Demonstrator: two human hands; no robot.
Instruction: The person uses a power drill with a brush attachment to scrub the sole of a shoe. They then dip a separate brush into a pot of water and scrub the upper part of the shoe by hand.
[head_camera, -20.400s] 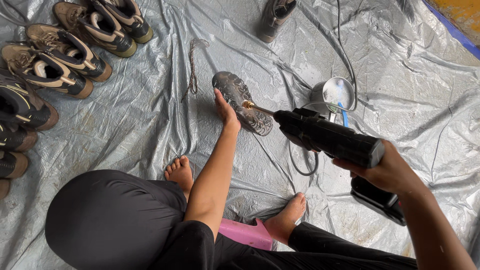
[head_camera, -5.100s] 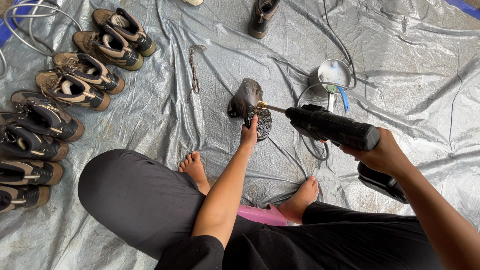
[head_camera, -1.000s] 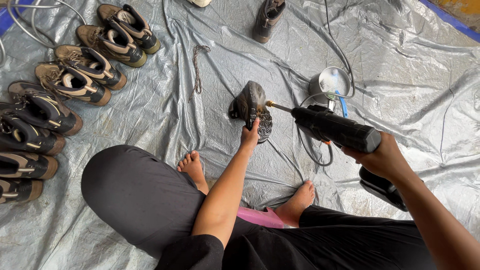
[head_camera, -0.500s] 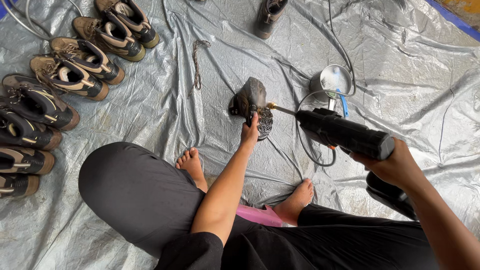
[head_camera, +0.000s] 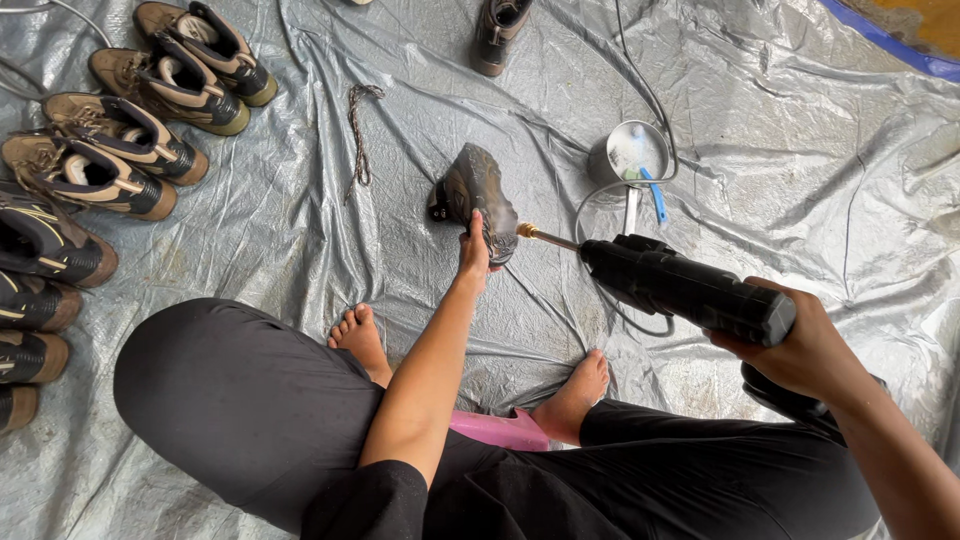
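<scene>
Left hand grasping a muddy dark boot tilted on edge on the crinkled grey plastic sheet; right hand clenched around a black spray gun, its brass nozzle just beside the boot.

A single camera sat on the person's head and looked steeply down over the knees and bare feet onto a grey plastic sheet spread on the ground. It was close enough that the left hand and right hand filled the middle. Rows of boots lay along the left edge, a metal cup farther ahead.
</scene>
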